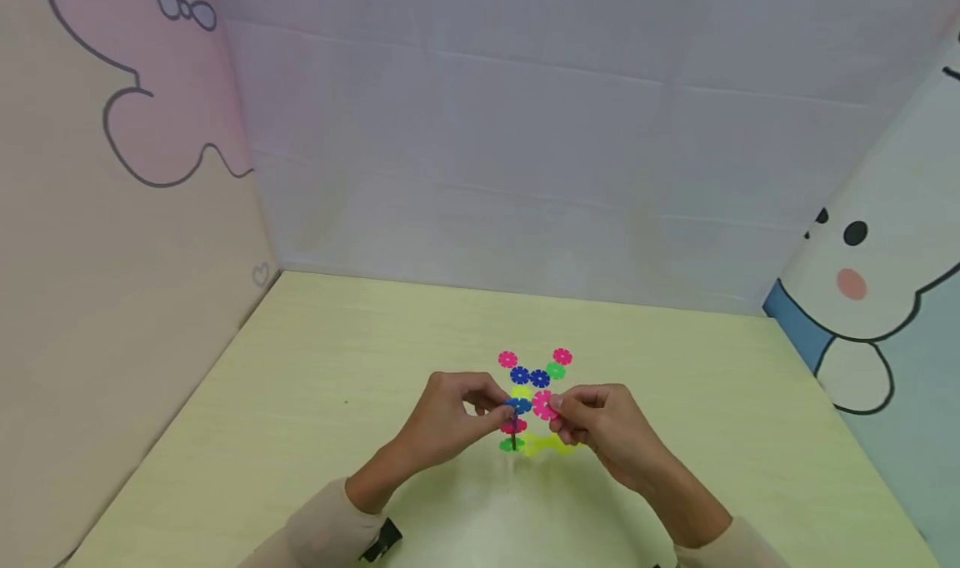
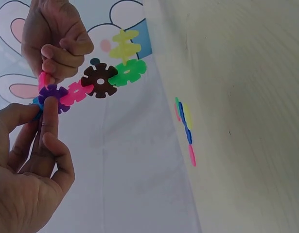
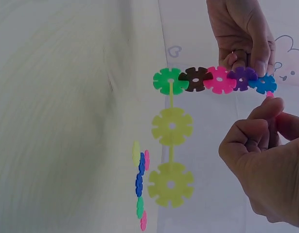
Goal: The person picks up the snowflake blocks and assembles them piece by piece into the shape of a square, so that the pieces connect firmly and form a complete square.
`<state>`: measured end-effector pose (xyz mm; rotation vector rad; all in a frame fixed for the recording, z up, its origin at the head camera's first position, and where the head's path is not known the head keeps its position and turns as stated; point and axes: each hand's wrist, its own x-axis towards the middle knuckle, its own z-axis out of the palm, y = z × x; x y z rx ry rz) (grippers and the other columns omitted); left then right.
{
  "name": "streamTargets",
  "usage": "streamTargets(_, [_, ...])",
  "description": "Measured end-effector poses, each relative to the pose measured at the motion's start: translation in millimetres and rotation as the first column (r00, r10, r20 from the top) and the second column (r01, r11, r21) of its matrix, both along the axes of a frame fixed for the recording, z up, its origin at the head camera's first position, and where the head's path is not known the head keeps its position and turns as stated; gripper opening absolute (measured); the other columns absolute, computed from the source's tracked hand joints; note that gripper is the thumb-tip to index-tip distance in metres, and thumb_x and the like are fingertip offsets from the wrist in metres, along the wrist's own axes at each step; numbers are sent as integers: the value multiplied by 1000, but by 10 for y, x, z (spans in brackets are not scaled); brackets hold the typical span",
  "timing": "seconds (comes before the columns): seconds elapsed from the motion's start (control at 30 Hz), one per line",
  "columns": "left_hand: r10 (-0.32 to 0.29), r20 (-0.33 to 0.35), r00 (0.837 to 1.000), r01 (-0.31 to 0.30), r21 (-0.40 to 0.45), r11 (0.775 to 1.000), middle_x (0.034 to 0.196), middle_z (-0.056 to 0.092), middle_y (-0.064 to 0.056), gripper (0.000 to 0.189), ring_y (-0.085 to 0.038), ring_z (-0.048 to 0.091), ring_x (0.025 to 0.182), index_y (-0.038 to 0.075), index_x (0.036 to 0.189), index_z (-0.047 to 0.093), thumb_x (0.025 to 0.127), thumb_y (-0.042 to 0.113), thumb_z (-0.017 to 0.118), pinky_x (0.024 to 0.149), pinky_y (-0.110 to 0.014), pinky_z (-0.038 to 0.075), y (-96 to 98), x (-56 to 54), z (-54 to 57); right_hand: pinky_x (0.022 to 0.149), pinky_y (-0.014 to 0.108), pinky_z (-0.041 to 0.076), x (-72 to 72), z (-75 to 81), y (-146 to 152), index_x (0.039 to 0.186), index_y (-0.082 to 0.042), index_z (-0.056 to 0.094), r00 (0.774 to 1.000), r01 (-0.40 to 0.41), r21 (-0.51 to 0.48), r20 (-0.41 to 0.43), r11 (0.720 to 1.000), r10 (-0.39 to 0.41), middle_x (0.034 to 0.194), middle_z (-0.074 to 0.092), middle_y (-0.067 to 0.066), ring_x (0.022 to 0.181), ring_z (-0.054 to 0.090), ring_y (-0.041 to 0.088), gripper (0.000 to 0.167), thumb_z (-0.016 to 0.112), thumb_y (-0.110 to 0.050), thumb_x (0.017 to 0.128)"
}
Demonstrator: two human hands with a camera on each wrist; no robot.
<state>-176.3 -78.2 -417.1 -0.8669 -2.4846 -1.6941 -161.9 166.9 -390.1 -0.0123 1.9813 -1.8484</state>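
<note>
My left hand (image 1: 453, 422) pinches one end of a chain of notched plastic discs, at a blue disc (image 3: 262, 83) and a purple disc (image 3: 242, 78). From there the chain continues through a pink disc (image 3: 219, 80), a dark brown disc (image 3: 195, 79) and a green disc (image 3: 170, 81). Two yellow discs (image 3: 172, 126) branch off the green one. Between thumb and fingers, my right hand (image 1: 611, 430) pinches another pink disc (image 1: 543, 405) against the blue disc's edge. Whether those two are slotted together cannot be seen. Both hands hold the pieces above the table.
Behind the hands, more discs lie on the pale table (image 1: 337, 368): two dark blue (image 1: 540, 378), two pink (image 1: 562, 356), one green (image 1: 556, 371) and a partly covered yellow one (image 1: 522, 392). Fabric walls (image 1: 525, 176) enclose the table's back and sides.
</note>
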Motion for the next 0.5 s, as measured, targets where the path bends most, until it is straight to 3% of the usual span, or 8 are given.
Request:
streamTargets(0.3, [8, 18, 1000, -8, 30, 1000, 86, 80, 1, 5, -2, 73, 74, 10, 92, 79, 92, 16, 79, 76, -25, 61, 72, 14, -54, 71, 19, 55, 38, -50, -34, 102, 3, 72, 998, 41, -72, 60, 997, -37, 81, 69, 1, 72, 60, 14, 23, 65, -18, 102])
streamTargets(0.5, [16, -41, 999, -15, 29, 999, 82, 78, 2, 5, -5, 72, 71, 10, 88, 79, 91, 15, 80, 71, -25, 60, 70, 26, -71, 70, 19, 54, 35, -70, -94, 108, 8, 70, 996, 70, -46, 55, 996, -68, 81, 68, 3, 71, 59, 14, 24, 64, -15, 102])
